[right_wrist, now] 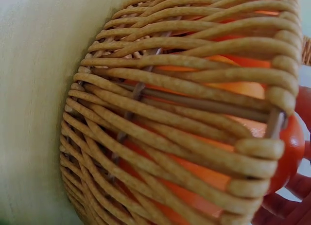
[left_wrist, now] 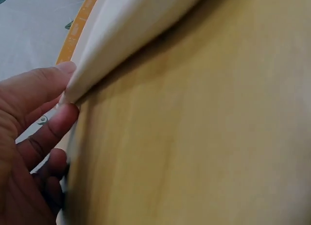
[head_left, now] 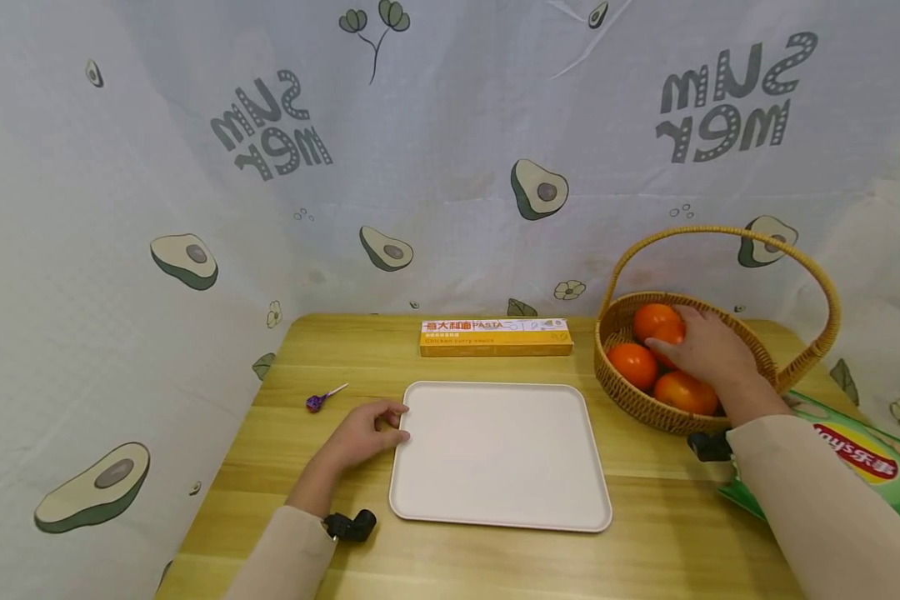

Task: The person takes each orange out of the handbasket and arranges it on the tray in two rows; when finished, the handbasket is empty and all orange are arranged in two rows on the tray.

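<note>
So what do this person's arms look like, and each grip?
The left sleeve and right sleeve are plain beige. The left grip and right grip are bare, without gloves. A small black left camera and black right camera sit near the sleeve ends.

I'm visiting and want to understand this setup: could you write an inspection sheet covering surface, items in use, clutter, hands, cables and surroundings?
Surface: wood-grain table, bare in front of the tray.
Items in use: pale tray, nothing on it; wicker basket with at least four orange fruits.
Clutter: pasta box behind the tray; lollipop to its left; green Lay's bag at right, partly hidden by a sleeve.
Hands: left hand holds the tray's left edge; right hand reaches into the basket and grips a fruit.
Cables: nothing seen.
Surroundings: pale cloth printed with avocados and lettering.
</note>
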### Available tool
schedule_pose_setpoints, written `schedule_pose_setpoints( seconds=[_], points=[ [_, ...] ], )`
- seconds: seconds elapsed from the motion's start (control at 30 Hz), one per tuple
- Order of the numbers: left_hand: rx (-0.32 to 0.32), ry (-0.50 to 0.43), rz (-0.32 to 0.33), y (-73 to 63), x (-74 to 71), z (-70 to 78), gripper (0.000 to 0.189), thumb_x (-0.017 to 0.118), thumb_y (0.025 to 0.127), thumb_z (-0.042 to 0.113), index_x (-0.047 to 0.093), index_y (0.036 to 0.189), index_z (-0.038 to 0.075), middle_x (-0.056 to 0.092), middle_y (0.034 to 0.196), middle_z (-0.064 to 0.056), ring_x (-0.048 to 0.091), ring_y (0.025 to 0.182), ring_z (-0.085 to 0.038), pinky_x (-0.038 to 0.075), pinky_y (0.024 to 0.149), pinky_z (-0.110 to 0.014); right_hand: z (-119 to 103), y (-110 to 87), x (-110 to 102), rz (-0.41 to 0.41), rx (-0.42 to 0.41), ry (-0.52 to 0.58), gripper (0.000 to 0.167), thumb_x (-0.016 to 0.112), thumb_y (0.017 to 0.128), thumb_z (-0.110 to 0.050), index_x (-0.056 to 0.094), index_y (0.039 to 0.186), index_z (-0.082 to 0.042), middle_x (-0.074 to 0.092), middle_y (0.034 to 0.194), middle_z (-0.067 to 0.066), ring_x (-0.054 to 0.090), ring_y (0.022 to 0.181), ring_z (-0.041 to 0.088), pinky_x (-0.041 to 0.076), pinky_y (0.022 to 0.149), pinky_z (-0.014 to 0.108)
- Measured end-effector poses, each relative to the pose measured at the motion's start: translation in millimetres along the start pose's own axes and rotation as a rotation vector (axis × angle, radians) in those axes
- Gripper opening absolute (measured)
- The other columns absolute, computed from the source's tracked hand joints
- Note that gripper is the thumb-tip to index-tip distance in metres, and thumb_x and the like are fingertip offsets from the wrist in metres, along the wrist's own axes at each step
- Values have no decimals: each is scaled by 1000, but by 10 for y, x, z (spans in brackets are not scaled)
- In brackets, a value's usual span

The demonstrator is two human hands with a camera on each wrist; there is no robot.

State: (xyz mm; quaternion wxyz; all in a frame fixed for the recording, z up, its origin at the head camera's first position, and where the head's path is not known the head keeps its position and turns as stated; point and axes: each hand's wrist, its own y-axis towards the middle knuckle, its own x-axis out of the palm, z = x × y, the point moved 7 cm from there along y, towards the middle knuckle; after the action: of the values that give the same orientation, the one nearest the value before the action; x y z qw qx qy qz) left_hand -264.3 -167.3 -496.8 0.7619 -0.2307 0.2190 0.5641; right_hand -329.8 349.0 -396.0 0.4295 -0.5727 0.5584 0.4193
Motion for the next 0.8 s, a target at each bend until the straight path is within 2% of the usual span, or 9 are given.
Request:
schedule_pose_setpoints(
  seconds=[0.17, 0.4, 0.63, 0.8],
  points=[
    [-6, -54, 8, -21, 24, -69, 37, 79, 88, 20, 70, 123, 10, 68, 102, -4, 52, 82, -14, 42, 69, -24, 14, 3, 8, 11, 11, -10, 95, 56, 96, -62, 30, 149, 13, 40, 137, 46, 43, 121, 62, 36, 101, 73],
    [-2, -46, 33, -66, -9, -92, 36, 80, 86, 21, 72, 120, 12, 69, 101, -1, 54, 87, -14, 42, 77, -26, 41, 21, 18, 13, 20, -4, 99, 53, 94, -69, 34, 146, 13, 51, 130, 43, 52, 111, 59, 42, 94, 69],
    [-14, -51, 15, -49, 25, -117, 36, 80, 88, 23, 71, 122, 16, 69, 103, 1, 54, 87, -16, 43, 77, -28, 83, -12, 5, 10, 37, 11, 101, 54, 92, -70, 33, 147, 12, 51, 130, 42, 53, 109, 57, 43, 92, 68],
    [-1, -43, 27, -24, 44, -121, 35, 80, 87, 23, 72, 121, 16, 69, 101, 2, 53, 86, -14, 41, 76, -27, 100, -58, -13, 17, 41, 28, 100, 56, 93, -68, 33, 147, 13, 51, 130, 42, 53, 109, 56, 42, 93, 68]
  ],
)
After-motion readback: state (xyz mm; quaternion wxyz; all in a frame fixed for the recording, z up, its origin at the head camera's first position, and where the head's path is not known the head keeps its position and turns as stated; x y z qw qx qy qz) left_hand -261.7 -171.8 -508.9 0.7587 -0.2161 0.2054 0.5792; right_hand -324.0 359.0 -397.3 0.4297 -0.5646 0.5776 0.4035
